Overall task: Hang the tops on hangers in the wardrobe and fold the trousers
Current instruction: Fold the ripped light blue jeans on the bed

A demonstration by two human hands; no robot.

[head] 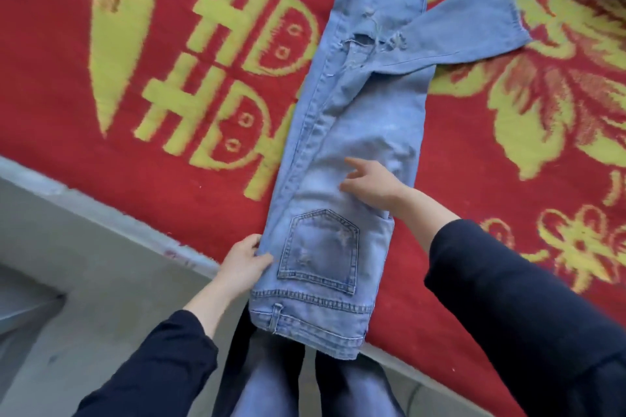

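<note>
the left hand (242,267) pinches the jeans (342,179) at the hip edge, just beside the back pocket (320,252). beyond, the right hand (371,184) rests flat, fingers spread. farther off, one leg (471,30) lies skewed; cross-folds remain, no tops visible.

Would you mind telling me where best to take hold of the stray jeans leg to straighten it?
Probably at the frayed hem, coming from the right: that leg of the jeans bends off rightward, its end lying free on the red blanket.
</note>
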